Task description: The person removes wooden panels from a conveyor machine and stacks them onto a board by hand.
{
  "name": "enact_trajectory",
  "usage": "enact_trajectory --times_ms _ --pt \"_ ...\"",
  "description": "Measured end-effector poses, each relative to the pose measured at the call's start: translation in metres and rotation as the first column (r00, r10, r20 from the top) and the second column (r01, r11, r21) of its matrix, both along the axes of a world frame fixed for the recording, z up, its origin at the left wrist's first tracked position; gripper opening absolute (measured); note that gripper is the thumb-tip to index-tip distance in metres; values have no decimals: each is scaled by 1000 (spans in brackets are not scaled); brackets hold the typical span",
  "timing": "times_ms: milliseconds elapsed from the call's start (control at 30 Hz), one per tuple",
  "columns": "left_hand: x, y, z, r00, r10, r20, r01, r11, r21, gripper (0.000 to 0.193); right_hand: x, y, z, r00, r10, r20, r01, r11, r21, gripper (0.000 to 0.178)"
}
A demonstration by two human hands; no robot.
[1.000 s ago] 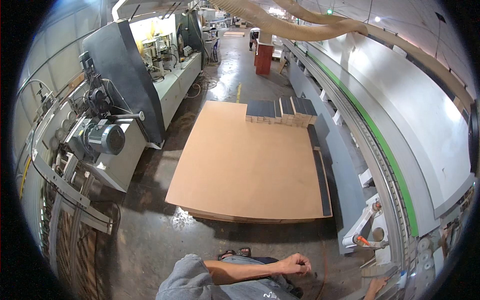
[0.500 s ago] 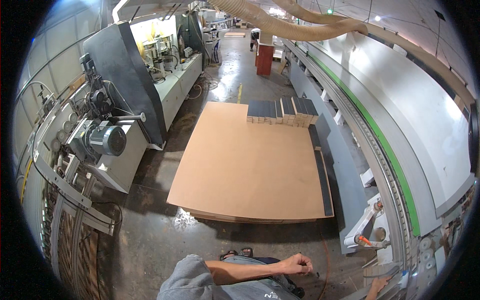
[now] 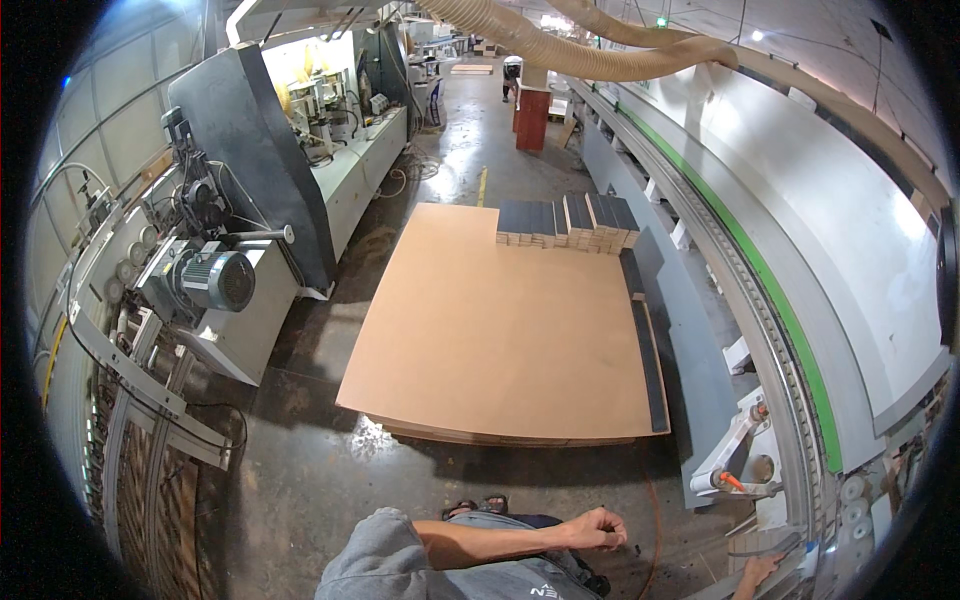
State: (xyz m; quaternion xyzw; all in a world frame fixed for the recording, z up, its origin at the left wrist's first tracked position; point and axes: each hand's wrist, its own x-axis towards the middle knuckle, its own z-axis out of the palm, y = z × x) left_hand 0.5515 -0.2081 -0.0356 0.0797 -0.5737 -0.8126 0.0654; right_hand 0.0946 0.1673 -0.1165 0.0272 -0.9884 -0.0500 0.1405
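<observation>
Green-striped machine [image 3: 768, 270] along the right side, its near end fading into the dark rim beside the right hand [image 3: 762, 568], whose forearm is cropped and whose grip cannot be told; the left hand [image 3: 594, 529], fingers narrowly curled, hides its palm.

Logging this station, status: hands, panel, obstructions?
Left hand curled, no object visible in it. Right hand by green-striped machine, grip unclear. Brown panel flat; dark-topped boards occupy its far right corner.
</observation>
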Motion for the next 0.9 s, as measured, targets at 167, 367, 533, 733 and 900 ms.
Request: enact_trajectory --times_ms 167,367,533,733,900 --pt "2 -1 6 1000 10 15 -9 999 -43 12 -2 3 -3 1000 2 0 -2 1000 -11 63" --pt "3 0 11 1000 12 5 -11 999 -32 13 -4 4 -1 1000 11 3 -11 1000 -12 66" --pt "-1 3 -3 1000 6 3 -6 1000 -9 12 -11 17 -11 1000 27 -4 -27 1000 -6 68" --pt "-4 2 -12 998 -60 37 59 997 45 12 -18 44 -23 948 288 -136 -239 926 292 71" --pt "9 -14 18 994 -85 72 86 996 -14 16 38 5 25 995 -49 84 66 976 -208 99"
